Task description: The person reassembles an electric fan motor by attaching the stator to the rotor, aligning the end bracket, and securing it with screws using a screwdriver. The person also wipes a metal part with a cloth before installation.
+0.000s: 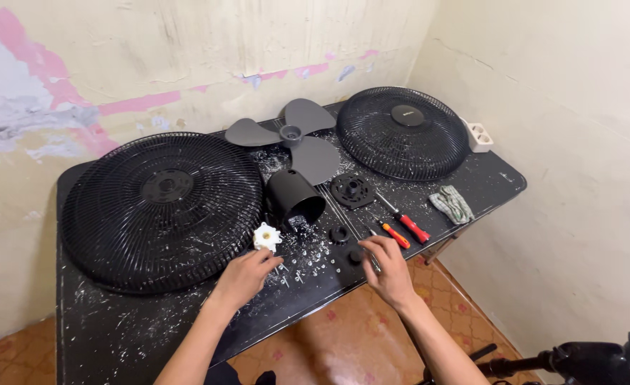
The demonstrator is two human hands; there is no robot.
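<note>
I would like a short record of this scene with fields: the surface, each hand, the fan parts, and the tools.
Surface: black table, flecked with white specks, set in a room corner
Left hand: fingertips at small screws, beside a white plastic knob
Right hand: fingers on a small black cap; whether it grips it cannot be told
Fan parts: large grille, smaller grille, grey three-blade propeller, black motor cover, round black nut plate
Tools: two red-handled screwdrivers
Other: folded cloth, white power strip

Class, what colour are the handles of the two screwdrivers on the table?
Red and orange, black-tipped screwdrivers; seen best in the head view.
</note>
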